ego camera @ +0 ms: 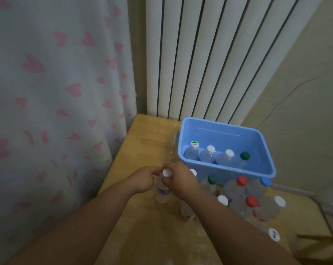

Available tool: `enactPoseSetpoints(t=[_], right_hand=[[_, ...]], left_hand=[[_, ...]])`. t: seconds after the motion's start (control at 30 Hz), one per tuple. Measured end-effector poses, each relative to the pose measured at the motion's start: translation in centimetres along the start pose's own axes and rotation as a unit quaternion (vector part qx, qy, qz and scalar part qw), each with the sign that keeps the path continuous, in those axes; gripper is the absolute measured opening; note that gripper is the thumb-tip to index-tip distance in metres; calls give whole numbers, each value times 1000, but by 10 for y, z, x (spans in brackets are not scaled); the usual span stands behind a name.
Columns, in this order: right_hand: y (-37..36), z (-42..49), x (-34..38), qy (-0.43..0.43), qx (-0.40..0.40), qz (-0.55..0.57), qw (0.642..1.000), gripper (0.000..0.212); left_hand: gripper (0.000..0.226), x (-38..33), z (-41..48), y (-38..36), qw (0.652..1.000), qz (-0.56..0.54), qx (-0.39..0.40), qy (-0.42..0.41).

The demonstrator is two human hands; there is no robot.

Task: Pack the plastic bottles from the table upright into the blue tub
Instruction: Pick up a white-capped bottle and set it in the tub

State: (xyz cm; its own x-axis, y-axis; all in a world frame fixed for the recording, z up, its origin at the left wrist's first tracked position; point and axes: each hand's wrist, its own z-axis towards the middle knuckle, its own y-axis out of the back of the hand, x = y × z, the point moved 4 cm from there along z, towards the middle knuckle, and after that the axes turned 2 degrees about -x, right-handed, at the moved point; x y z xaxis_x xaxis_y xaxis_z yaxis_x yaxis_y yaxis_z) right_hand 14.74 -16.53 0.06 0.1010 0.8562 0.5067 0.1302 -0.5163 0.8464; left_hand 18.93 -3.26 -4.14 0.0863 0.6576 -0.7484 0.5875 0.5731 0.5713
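At the frame's centre, the right hand (181,180) is pinching the white-capped bottle (162,192) just under its cap as it is standing on the wooden table (142,134). The left hand (142,181) is curling beside the neck; whether it is gripping is unclear. The clear bottle is probably light, thin-walled and slick, so the stiff neck is offering the surest hold. The blue tub (226,129), right of centre, is holding four upright bottles (209,154).

Heart-print curtain (47,92), white ribbed radiator (209,54), beige wall (305,111)
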Motion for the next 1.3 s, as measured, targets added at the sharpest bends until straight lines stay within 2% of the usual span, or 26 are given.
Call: enactPoseSetpoints(t=[0.07, 0.2, 0.27, 0.33, 0.5, 0.63, 0.77, 0.97, 1.07, 1.3], right_hand=[[22, -3, 4, -7, -44, 36, 998, 18], [78, -7, 20, -18, -112, 64, 991, 35], [100, -8, 30, -14, -135, 53, 989, 35], [117, -10, 39, -7, -154, 51, 987, 34], [148, -22, 50, 14, -193, 109, 975, 26], [166, -26, 54, 42, -202, 162, 965, 32], [175, -27, 56, 61, -192, 198, 959, 39], [183, -28, 53, 60, -191, 202, 959, 35], [188, -28, 48, 51, -209, 199, 956, 41], [217, -36, 21, 45, -257, 211, 942, 38]], left_hand=[[72, -14, -7, 6, 996, -84, 12, 2], [80, -41, -12, 22, 977, -206, 47, -16], [86, -55, -16, 28, 965, -251, 66, -43], [82, -68, -19, 32, 955, -280, 78, -63], [71, -89, -21, 41, 961, -244, 92, -89], [67, -100, -23, 44, 960, -252, 83, -94], [70, -105, -19, 47, 963, -246, 39, -106], [60, -112, -20, 48, 968, -226, -31, -108], [61, -122, -18, 49, 969, -212, -37, -118], [66, -173, -2, 42, 978, -137, -25, -158]])
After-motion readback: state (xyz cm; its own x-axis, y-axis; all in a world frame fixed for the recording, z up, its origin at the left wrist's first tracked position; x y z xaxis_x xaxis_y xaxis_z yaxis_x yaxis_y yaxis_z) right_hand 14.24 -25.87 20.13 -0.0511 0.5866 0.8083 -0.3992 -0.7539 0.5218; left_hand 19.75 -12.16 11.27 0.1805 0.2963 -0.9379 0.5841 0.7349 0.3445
